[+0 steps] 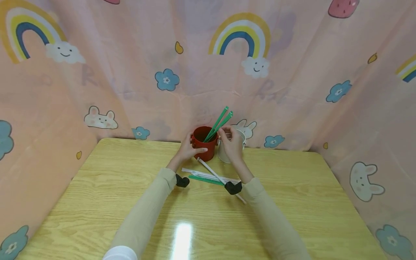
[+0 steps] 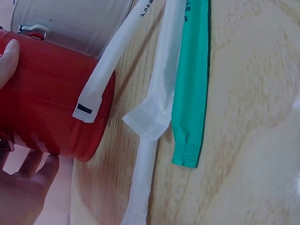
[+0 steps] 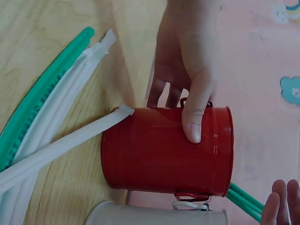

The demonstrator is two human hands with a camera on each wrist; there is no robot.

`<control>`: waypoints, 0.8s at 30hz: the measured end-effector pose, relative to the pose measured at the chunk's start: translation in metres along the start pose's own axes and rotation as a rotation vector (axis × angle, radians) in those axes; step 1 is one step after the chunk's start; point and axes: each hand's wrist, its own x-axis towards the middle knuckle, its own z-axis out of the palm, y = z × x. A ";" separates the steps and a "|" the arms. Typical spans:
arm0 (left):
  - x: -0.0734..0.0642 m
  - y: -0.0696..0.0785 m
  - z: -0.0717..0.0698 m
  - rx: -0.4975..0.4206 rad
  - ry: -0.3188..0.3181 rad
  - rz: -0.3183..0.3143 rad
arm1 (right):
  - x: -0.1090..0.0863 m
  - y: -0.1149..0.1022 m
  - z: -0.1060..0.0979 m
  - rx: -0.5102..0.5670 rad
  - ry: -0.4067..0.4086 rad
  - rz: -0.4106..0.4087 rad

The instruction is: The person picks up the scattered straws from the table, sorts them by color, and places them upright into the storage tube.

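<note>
My left hand (image 1: 188, 148) grips a red metal bucket (image 3: 159, 150) at its upper side, thumb across the front and other fingers behind. Two green wrapped straws (image 1: 217, 124) stand in it, leaning right over the rim. Close by the rim, my right hand (image 1: 231, 142) has its fingertips right at these straws; I cannot tell whether it pinches one. A white bucket (image 2: 75, 23) stands at the right of the red one, partly hidden by the right hand. In front lie several white wrapped straws (image 2: 164, 65) and a green wrapped straw (image 2: 192, 84).
One white wrapped straw (image 3: 70, 143) lies across the others, its end overlapping the red bucket's lower side. Both buckets stand at the back edge of the wooden table (image 1: 276, 216). A pink patterned curtain (image 1: 130, 65) hangs close behind them and along both sides.
</note>
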 end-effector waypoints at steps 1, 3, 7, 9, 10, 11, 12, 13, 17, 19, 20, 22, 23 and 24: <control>0.000 0.000 0.000 -0.001 0.001 0.000 | -0.002 -0.001 -0.001 -0.009 -0.007 -0.014; 0.001 -0.001 0.000 -0.004 -0.002 0.004 | -0.005 -0.003 -0.004 -0.024 -0.025 -0.038; 0.001 -0.001 0.001 0.000 -0.003 0.004 | -0.010 -0.005 -0.011 -0.071 -0.094 -0.067; 0.000 -0.001 0.001 0.000 -0.004 0.004 | -0.013 -0.003 -0.014 -0.099 -0.152 -0.074; 0.000 -0.001 0.001 0.002 -0.003 0.004 | -0.014 -0.002 -0.016 -0.116 -0.188 -0.075; -0.001 -0.002 0.001 0.003 -0.002 0.005 | -0.015 -0.001 -0.018 -0.132 -0.226 -0.069; -0.001 -0.002 0.001 0.000 -0.001 0.006 | -0.017 0.001 -0.020 -0.147 -0.263 -0.068; -0.001 -0.002 0.001 0.000 -0.001 0.008 | -0.018 0.003 -0.021 -0.160 -0.300 -0.059; -0.001 -0.003 0.002 -0.001 -0.003 0.012 | -0.024 0.011 -0.027 -0.191 -0.427 -0.036; 0.000 -0.003 0.002 -0.001 -0.004 0.015 | -0.026 0.015 -0.030 -0.184 -0.471 -0.046; 0.000 -0.003 0.002 -0.001 -0.004 0.017 | -0.027 0.017 -0.031 -0.176 -0.491 -0.054; 0.000 -0.002 0.002 0.001 -0.002 0.018 | -0.028 0.022 -0.033 -0.169 -0.524 -0.068; 0.000 -0.002 0.002 0.001 -0.001 0.018 | -0.029 0.025 -0.033 -0.167 -0.543 -0.072; 0.000 -0.002 0.002 0.002 0.001 0.017 | -0.030 0.027 -0.034 -0.167 -0.565 -0.071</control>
